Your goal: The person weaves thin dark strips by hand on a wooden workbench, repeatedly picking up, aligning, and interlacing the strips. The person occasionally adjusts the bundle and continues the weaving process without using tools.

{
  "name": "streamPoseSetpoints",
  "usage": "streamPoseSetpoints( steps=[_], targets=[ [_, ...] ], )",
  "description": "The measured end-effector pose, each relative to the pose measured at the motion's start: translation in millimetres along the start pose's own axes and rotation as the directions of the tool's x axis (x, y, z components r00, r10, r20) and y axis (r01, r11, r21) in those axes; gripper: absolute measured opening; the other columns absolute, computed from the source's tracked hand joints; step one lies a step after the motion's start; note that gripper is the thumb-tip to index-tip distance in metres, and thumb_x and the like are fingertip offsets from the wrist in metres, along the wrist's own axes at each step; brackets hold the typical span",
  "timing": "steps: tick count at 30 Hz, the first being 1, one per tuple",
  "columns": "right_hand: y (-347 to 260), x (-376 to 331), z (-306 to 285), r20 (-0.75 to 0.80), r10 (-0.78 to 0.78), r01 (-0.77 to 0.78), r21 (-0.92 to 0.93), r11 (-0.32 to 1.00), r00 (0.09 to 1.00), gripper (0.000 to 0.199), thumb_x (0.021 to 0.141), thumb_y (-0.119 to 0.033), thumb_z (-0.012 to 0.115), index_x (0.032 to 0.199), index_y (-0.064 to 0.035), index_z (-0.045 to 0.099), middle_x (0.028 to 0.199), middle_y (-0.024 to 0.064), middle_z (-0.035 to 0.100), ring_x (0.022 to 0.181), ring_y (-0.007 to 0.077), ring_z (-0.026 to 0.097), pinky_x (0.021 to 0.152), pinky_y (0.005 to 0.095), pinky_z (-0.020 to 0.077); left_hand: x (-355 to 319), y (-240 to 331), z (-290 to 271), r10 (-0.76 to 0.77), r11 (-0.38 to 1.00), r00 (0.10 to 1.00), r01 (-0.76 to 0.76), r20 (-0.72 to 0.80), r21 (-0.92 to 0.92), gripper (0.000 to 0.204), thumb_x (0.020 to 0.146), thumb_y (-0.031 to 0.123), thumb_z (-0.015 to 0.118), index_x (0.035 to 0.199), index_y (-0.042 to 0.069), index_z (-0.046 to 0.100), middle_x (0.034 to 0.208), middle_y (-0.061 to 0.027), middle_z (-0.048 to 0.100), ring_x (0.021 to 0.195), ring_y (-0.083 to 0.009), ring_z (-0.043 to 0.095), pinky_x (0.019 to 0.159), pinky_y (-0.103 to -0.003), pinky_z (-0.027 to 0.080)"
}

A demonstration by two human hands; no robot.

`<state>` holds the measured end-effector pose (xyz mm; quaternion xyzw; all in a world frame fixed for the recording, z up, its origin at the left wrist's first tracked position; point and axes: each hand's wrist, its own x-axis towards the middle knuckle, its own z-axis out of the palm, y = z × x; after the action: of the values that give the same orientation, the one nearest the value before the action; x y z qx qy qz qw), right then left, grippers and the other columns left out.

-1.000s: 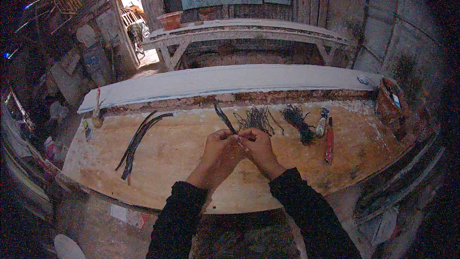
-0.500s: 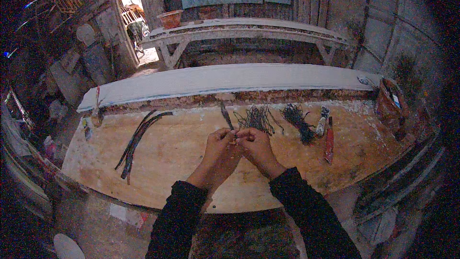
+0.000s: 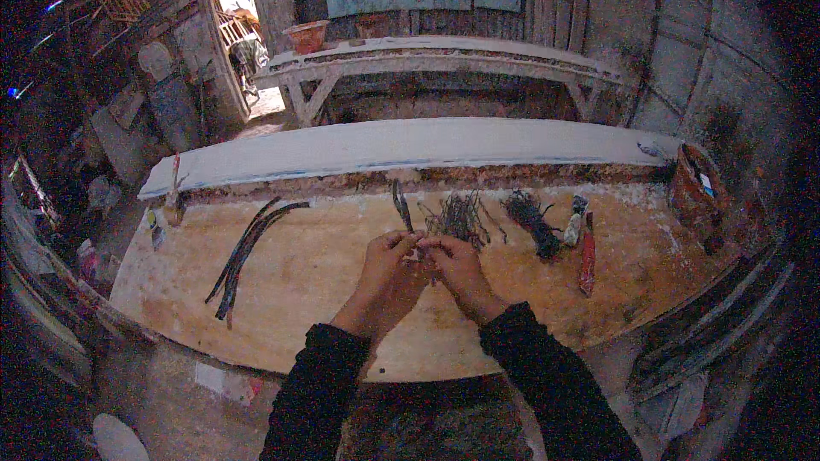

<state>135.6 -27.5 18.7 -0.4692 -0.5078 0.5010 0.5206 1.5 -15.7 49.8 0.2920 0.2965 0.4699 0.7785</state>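
Over the middle of the wooden board, my left hand (image 3: 388, 263) and my right hand (image 3: 456, 261) meet fingertip to fingertip, both pinched closed. From the left fingers a few thin dark strips (image 3: 401, 205) stick out away from me. What my right fingertips grip beside them is too small and covered to make out. Just beyond my right hand lies a loose tangle of dark cords (image 3: 459, 215). To the left rest longer dark strips (image 3: 248, 248), side by side and slightly curved.
Farther right are a darker cord bundle (image 3: 536, 224), a small whitish object (image 3: 573, 224) and a red-handled tool (image 3: 587, 260). A raised white plank (image 3: 410, 143) runs behind the board (image 3: 299, 307). A brown container (image 3: 696, 183) stands at its right end; a long bench (image 3: 444, 55) is beyond.
My hands stay together with only slight finger movement. The dark strips in them look a little more spread apart, and the whole view has shifted slightly.
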Motion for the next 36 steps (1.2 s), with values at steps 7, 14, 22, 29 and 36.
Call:
streamPoseSetpoints(
  steps=[7,14,22,29,36],
  targets=[
    [7.2,0.3,2.4,0.021,-0.470,0.448,-0.342,0.826,0.882,0.016,0.083,-0.004,0.058,0.098,-0.0025,0.065,0.089,0.0070,0.059,0.075,0.0173,0.057,0.067,0.0283,0.0471,6.9,-5.6,-11.1,0.001,0.999,1.000,-0.001,-0.016,-0.036,0.013,0.089,0.015,0.060,0.089,0.003,0.057,0.079,-0.0046,0.052,0.068,-0.0188,0.056,0.057,-0.031,0.048],
    [-3.0,-4.9,0.3,0.013,-0.365,0.335,-0.423,0.842,0.931,0.017,0.082,-0.006,0.061,0.098,-0.0035,0.066,0.099,0.0121,0.062,0.095,0.0255,0.059,0.084,0.0345,0.0468,8.5,-5.6,-16.9,-0.041,0.998,0.999,0.043,0.027,-0.051,0.010,0.088,0.012,0.059,0.086,0.003,0.058,0.081,-0.0053,0.054,0.069,-0.0180,0.057,0.058,-0.031,0.050],
    [-7.8,-3.3,3.9,-0.049,-0.231,0.215,-0.222,0.951,0.972,0.010,0.084,-0.007,0.063,0.091,-0.0008,0.065,0.085,0.0065,0.061,0.074,0.0134,0.060,0.064,0.0264,0.0486,18.4,-9.8,-20.8,-0.031,0.999,0.999,0.031,-0.009,-0.018,0.011,0.090,0.012,0.057,0.089,0.001,0.058,0.082,-0.0054,0.053,0.072,-0.0189,0.056,0.058,-0.032,0.050],
    [14.1,9.4,-4.5,-0.049,-0.041,0.044,0.060,0.997,0.998,0.010,0.088,-0.015,0.061,0.090,-0.0059,0.062,0.076,-0.0015,0.059,0.066,0.0079,0.057,0.055,0.0219,0.0451,7.2,-6.2,-6.0,-0.005,0.999,1.000,0.004,0.004,0.044,0.013,0.090,0.013,0.058,0.092,0.000,0.058,0.085,-0.0066,0.054,0.070,-0.0206,0.058,0.057,-0.033,0.050],
    [4.0,4.2,-0.8,-0.025,0.160,-0.131,0.458,0.879,0.987,0.009,0.088,-0.018,0.061,0.089,-0.0089,0.060,0.075,-0.0026,0.059,0.064,0.0057,0.056,0.054,0.0204,0.0469,42.4,-24.1,-39.5,0.169,0.965,0.983,-0.180,0.073,0.191,0.010,0.088,0.008,0.059,0.093,-0.001,0.060,0.084,-0.0077,0.060,0.072,-0.0198,0.061,0.060,-0.032,0.052]
  ],
)
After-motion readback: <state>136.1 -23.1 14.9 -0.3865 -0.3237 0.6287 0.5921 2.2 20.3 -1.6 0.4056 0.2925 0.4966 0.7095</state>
